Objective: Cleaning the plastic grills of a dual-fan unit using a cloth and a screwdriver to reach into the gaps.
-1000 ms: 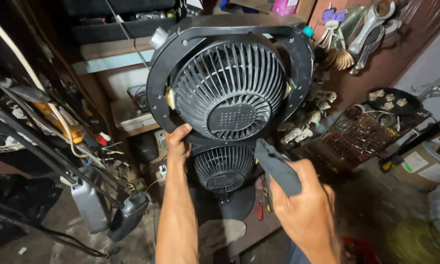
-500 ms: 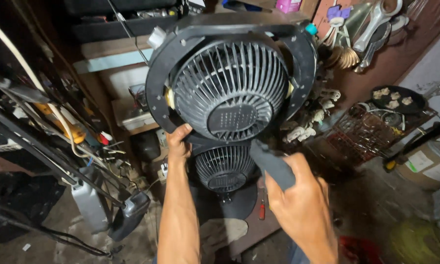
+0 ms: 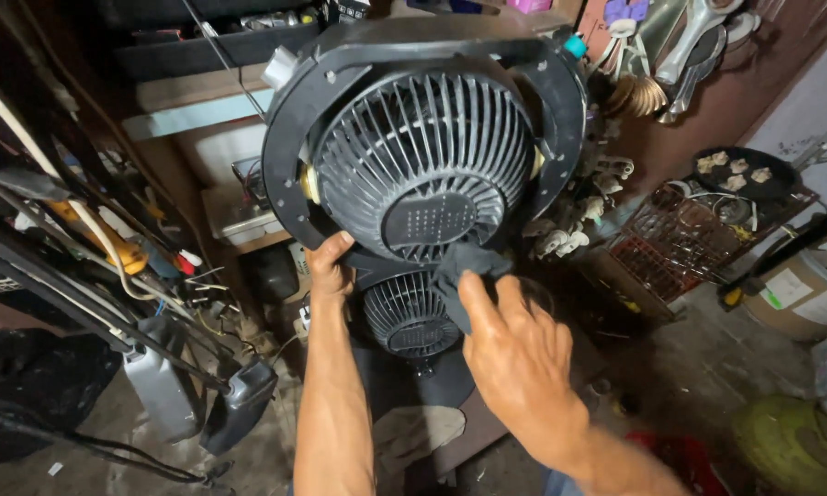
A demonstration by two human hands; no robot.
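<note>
Head view: my left hand [image 3: 329, 271] grips the lower rim of the black fan [image 3: 422, 156], fingers curled round its edge. My right hand [image 3: 514, 354] presses a dark cloth [image 3: 464, 276] against the grille's bottom, pinching it. Little room to move: clutter crowds both sides. At right, a wire basket [image 3: 684, 241]; a drum [image 3: 799, 294] with white and green labels; a dark tray [image 3: 739, 173] holding pale lumps.

White-labelled drum [image 3: 804, 294] at far right
</note>
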